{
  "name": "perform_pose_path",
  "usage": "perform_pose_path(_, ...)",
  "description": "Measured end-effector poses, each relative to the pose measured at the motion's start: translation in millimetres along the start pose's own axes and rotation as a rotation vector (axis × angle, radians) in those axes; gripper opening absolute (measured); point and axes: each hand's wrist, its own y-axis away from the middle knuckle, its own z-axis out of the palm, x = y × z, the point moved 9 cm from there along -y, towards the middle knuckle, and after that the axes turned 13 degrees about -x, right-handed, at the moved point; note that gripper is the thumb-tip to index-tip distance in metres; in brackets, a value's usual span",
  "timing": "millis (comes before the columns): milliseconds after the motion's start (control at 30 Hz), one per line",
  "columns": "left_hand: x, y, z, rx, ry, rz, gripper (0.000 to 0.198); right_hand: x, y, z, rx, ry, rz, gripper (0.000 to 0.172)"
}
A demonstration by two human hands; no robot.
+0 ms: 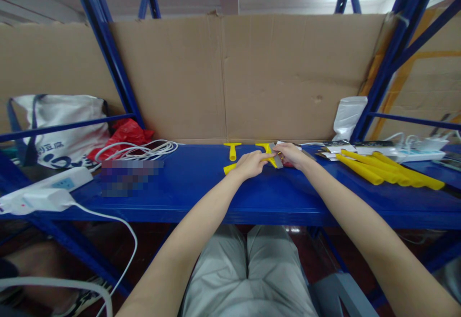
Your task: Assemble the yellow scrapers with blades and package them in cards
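Observation:
My left hand (251, 164) is closed around a yellow scraper (229, 168), its handle end poking out to the left and its T-shaped head on the right. A metal blade (279, 162) lies at that head. Pinched fingers of my right hand (291, 154) meet the head and blade; any small part between them is hidden. Just behind my hands lies another yellow scraper (264, 146), partly covered. A third yellow T-shaped scraper (232, 152) rests to the left, handle towards me. Something dark red (287, 164) shows under my right hand.
Several yellow tubes (374, 169) lie on the blue table (201, 182) at right, before printed packets (336, 149) and a power strip (419, 155). Left are white cables (144, 150), a red bag (127, 134), a cloth bag (68, 125) and another power strip (46, 189). Cardboard (173, 77) stands behind.

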Motion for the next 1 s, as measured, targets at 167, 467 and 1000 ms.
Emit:
perform_pose_path(167, 2.3, 0.6, -1.1, 0.006, 0.018, 0.013, 0.042, 1.4, -2.5, -3.0, 0.017, -0.019, -0.009, 0.017)
perform_pose_path(467, 7.1, 1.5, -1.6, 0.028, 0.046, 0.034, 0.043, 7.6, -11.3, -6.2, -0.005, -0.104, -0.027, 0.015)
perform_pose_path(1000, -20.6, -5.8, 2.4, 0.051, 0.088, -0.083, 0.045, -3.1, -7.6, -29.2, 0.128, 1.087, 0.052, 0.016)
